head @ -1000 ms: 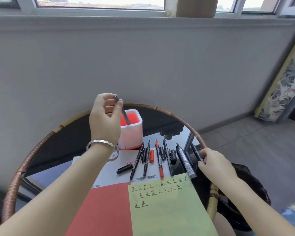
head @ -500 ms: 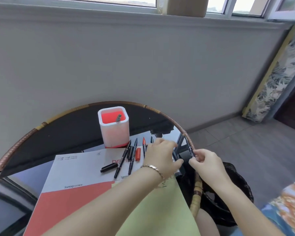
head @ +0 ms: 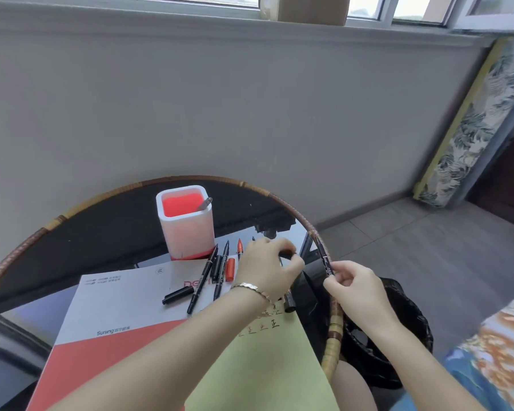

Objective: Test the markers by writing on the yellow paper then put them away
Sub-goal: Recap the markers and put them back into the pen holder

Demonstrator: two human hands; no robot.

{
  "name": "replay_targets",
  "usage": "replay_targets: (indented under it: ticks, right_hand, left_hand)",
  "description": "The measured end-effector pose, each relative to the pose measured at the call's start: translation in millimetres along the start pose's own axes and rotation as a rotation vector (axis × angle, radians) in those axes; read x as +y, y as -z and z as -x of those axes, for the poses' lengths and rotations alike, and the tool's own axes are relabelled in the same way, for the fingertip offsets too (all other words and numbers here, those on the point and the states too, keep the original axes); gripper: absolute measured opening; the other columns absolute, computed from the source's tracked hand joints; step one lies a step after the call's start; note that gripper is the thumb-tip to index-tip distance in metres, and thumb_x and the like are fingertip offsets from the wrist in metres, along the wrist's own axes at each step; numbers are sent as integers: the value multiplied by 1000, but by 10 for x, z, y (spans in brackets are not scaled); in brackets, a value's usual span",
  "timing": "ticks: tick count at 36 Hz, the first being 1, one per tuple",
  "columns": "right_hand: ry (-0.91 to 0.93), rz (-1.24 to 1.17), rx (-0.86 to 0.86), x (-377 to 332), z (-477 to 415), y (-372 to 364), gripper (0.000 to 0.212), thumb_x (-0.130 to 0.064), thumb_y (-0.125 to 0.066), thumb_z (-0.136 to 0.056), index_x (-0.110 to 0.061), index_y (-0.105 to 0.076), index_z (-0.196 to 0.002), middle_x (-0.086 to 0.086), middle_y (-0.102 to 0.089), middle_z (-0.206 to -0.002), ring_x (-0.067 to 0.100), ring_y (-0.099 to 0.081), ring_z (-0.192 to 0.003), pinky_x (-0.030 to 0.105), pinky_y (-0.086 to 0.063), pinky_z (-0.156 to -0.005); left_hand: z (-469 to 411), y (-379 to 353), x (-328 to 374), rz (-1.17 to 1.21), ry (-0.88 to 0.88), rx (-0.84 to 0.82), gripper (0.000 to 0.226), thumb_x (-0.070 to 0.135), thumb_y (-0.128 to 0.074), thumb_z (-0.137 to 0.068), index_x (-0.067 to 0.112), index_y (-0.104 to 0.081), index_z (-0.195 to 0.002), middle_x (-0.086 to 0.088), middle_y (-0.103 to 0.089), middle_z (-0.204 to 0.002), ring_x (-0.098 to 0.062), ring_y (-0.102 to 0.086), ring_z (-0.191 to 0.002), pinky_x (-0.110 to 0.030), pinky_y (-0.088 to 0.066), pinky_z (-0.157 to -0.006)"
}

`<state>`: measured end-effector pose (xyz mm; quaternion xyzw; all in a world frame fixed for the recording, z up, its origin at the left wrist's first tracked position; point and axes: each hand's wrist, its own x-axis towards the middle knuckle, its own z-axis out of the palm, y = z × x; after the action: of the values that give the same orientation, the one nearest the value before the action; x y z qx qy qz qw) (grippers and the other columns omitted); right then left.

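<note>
Your left hand (head: 267,265) has come down from the cup to the row of markers, right next to your right hand (head: 353,287). The marker it held a second ago now stands in the cup.

Nearest you: yellow paper (head: 264,369) lies on the table, with rows of test marks at its far edge. Your left forearm crosses it. It overlaps a red and white folder (head: 116,307).

Grip, left: fingers curled, thumb and fingertips pinching a short black cap (head: 288,255). Bracelet (head: 252,288) on that wrist. The end of a thick marker (head: 290,302) pokes out below the hand.

Grip, right: thumb and fingers clamped on the lower end of a thin black marker (head: 324,256). It is off the table, tilted up and away along the wicker table rim (head: 334,321). Can't tell if its tip is capped.

Black bin (head: 404,321) sits just past the rim, under your right wrist.

Left of your hands, on the folder: loose black cap (head: 177,295), two black markers (head: 203,278) side by side, red cap (head: 229,269), red marker (head: 239,247) partly hidden by your hand.

Beyond them: white cup (head: 187,232) with red inside, upright on the dark tabletop, stored marker (head: 205,203) leaning in its right corner.

Grey wall (head: 250,99) behind, window ledge above.
</note>
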<state>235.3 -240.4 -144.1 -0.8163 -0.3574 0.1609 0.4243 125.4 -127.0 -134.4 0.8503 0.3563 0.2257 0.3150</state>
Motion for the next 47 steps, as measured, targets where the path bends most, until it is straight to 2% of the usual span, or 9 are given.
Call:
replay_targets:
  ticks: [5, 7, 10, 12, 15, 18, 24, 33, 47]
  right_hand:
    - [19, -22, -16, -116, 38, -61, 31, -10, -59, -81, -16, -62, -111, -2, -60, -73, 7, -53, -66, 13, -39, -59]
    - [23, -34, -33, -186, 57, -117, 31, -10, -57, -82, -17, -61, -112, 0, -60, -74, 12, -55, -67, 19, -45, -61]
    - [51, -45, -77, -326, 96, -206, 30, -9, -53, -85, -19, -58, -113, 12, -64, -83, 21, -58, -69, 29, -53, -67]
    - [99, -64, -98, -415, 136, -258, 29, -8, -49, -87, -18, -58, -113, 15, -65, -82, 24, -55, -65, 14, -47, -57]
    - [163, -100, -120, -549, 197, -325, 26, -9, -45, -89, -20, -59, -109, 11, -65, -77, 26, -55, -64, 16, -39, -51]
    - [211, -211, -193, -679, 264, -401, 18, -12, -49, -90, -27, -59, -95, 0, -55, -65, 10, -41, -48, 15, -33, -45]
    - [350, -209, -251, -825, 402, -444, 14, -19, -62, -83, -32, -58, -78, 3, -61, -68, 31, -50, -57, 33, -40, -51]
    - [388, -188, -263, -831, 447, -416, 15, -17, -64, -81, -31, -61, -79, -2, -63, -65, 32, -56, -62, 41, -46, -59]
    - [542, -45, -202, -802, 454, -408, 12, -40, -61, -76, -32, -68, -81, -14, -65, -81, 8, -61, -71, 16, -46, -60]
  left_hand:
    - [19, 422, 1, 899, 657, 1, 27, 20, -31, -97, 13, -43, -74, -5, -50, -55, -11, -36, -40, -17, -26, -39]
    - [61, 622, -84, 1086, 703, 47, 34, 29, -29, -100, 11, -41, -74, -5, -51, -41, -9, -33, -31, -10, -24, -34]
    - [152, 883, -187, 1116, 605, 143, 34, 29, -32, -100, 9, -48, -78, -4, -59, -43, -7, -38, -32, -13, -30, -31]
    - [227, 1022, -233, 1127, 564, 185, 30, 24, -37, -99, 7, -54, -81, -4, -68, -54, -6, -47, -37, -14, -37, -33]
    - [358, 1155, -333, 1087, 503, 241, 21, 21, -47, -95, 8, -61, -86, -4, -74, -77, -2, -60, -49, -12, -46, -42]
    - [493, 1221, -438, 1087, 505, 333, 12, 20, -53, -91, 10, -59, -95, -5, -71, -88, 0, -64, -56, -13, -49, -48]
    - [670, 1145, -545, 1100, 558, 364, 9, 19, -60, -85, 11, -62, -89, -2, -68, -80, -2, -66, -57, -14, -51, -49]
    - [718, 1059, -505, 1148, 574, 307, 6, 15, -61, -84, 11, -64, -84, 2, -70, -65, -2, -64, -54, -15, -54, -53]
    - [812, 994, -336, 943, 418, 240, 7, 8, -65, -81, 12, -68, -76, 3, -71, -62, -6, -68, -60, -18, -56, -58]
